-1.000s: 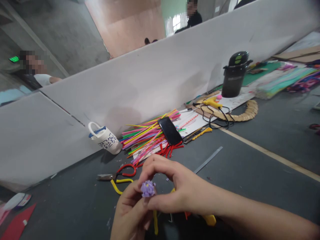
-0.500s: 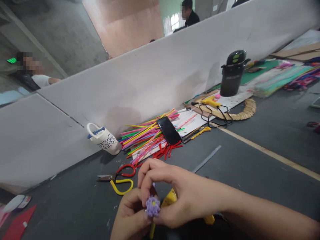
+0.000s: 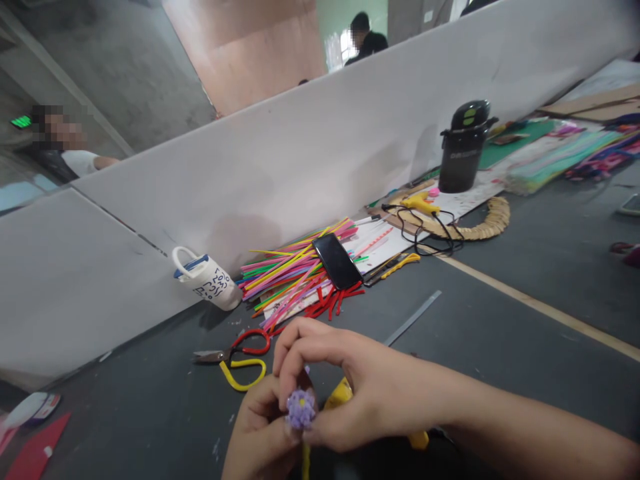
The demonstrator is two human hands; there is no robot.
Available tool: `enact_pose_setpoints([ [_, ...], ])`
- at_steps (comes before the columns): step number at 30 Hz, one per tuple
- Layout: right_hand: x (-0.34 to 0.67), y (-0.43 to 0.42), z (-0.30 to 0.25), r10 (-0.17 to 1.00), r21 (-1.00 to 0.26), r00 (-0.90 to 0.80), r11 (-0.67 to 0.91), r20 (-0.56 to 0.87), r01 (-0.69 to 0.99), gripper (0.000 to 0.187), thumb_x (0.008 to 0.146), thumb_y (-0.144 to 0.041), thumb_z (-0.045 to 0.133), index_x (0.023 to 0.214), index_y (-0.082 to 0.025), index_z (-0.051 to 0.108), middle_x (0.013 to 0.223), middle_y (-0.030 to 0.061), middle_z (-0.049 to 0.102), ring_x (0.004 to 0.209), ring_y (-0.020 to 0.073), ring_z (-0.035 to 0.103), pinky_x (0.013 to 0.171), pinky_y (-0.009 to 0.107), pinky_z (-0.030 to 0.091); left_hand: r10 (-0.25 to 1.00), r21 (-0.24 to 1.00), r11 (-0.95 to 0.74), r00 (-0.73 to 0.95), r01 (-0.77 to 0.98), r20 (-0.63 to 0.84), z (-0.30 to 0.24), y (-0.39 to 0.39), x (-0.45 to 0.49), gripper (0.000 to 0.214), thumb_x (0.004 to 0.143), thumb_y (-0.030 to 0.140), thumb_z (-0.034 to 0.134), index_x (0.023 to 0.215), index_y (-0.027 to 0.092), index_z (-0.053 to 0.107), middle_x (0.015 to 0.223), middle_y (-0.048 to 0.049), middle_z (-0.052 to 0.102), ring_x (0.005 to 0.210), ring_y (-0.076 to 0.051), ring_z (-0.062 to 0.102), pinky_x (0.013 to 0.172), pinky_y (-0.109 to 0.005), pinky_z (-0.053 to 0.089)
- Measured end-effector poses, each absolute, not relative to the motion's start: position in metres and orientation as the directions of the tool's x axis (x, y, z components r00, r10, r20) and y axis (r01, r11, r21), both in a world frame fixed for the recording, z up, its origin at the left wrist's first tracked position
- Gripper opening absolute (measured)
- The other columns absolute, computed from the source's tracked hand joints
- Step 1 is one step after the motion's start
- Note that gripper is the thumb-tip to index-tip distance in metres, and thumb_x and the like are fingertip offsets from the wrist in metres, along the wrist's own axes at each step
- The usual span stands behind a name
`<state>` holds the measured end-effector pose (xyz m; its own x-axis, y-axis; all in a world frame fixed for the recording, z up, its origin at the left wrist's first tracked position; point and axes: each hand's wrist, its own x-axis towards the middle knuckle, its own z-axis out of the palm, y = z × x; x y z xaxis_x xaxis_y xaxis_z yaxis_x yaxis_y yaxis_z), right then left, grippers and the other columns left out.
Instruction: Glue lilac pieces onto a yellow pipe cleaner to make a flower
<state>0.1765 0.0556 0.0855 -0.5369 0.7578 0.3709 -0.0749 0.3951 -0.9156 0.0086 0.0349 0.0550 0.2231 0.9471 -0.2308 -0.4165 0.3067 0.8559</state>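
Note:
A small purple flower [image 3: 301, 409] with a yellow centre faces me at the bottom middle, and a yellow-green stem [image 3: 306, 460] hangs below it. My left hand [image 3: 263, 427] is closed on the flower from the left, its thumb at the bloom's lower edge. From the right, my right hand [image 3: 340, 387] pinches the flower between thumb and fingers. Partly hidden behind my right hand is a yellow object [image 3: 339, 393], perhaps a glue gun. Scissors [image 3: 230, 357] with one red and one yellow handle lie left of my hands.
Coloured craft stems [image 3: 285, 273] lie beyond my hands, with a black phone [image 3: 337, 260] on top. A white cup [image 3: 213, 283] stands to their left. Farther right are a yellow glue gun [image 3: 423, 203], a woven ring [image 3: 493, 220] and a dark tumbler [image 3: 463, 153]. A low white partition [image 3: 300, 160] borders the table.
The flower has shifted slightly left and tilted, so more of its stem shows below. Both hands keep their hold.

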Motion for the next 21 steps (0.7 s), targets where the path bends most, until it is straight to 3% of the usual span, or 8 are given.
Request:
enact_pose_setpoints([
  [5,0.1761,0.0544,0.0861,0.799,-0.931,-0.501,0.363,0.334,-0.042,0.036,0.062,-0.002,0.076,0.093,-0.015,0.062,0.102,0.0012,0.054,0.099,0.0158,0.054,0.093,0.029,0.042,0.949,0.856,0.298,0.228,-0.422,-0.218,0.0543,0.0355,0.0107,0.033,0.050,0.036,0.089,0.075,0.019,0.077,0.050,0.0039,0.054,0.039,-0.001,0.031,0.036,-0.011,0.025],
  [9,0.1731,0.0520,0.0849,0.833,-0.931,-0.434,0.362,0.342,-0.038,0.026,0.065,-0.004,0.075,0.084,-0.015,0.062,0.094,-0.0003,0.055,0.092,0.0140,0.055,0.088,0.027,0.043,0.947,0.861,0.301,0.232,-0.410,-0.221,0.0542,0.0358,0.0116,0.034,0.047,0.033,0.090,0.072,0.016,0.076,0.052,0.0047,0.050,0.042,-0.001,0.032,0.038,-0.011,0.028],
  [13,0.1712,0.0503,0.0840,0.842,-0.923,-0.399,0.385,0.362,-0.025,0.028,0.064,-0.003,0.076,0.086,-0.015,0.063,0.095,0.0001,0.057,0.093,0.0145,0.055,0.087,0.027,0.043,0.938,0.866,0.308,0.275,-0.394,-0.209,0.0519,0.0358,0.0100,0.031,0.054,0.038,0.087,0.071,0.016,0.075,0.050,0.0066,0.045,0.038,0.002,0.024,0.035,-0.010,0.023],
  [21,0.1701,0.0471,0.0867,0.869,-0.940,-0.371,0.340,0.326,-0.029,0.026,0.066,-0.004,0.073,0.087,-0.016,0.063,0.090,-0.0022,0.058,0.087,0.0129,0.056,0.082,0.025,0.044,0.917,0.822,0.386,0.275,-0.419,-0.290,0.0525,0.0333,0.0077,0.030,0.053,0.034,0.088,0.073,0.018,0.075,0.053,0.0053,0.052,0.033,0.004,0.029,0.032,-0.008,0.026],
])
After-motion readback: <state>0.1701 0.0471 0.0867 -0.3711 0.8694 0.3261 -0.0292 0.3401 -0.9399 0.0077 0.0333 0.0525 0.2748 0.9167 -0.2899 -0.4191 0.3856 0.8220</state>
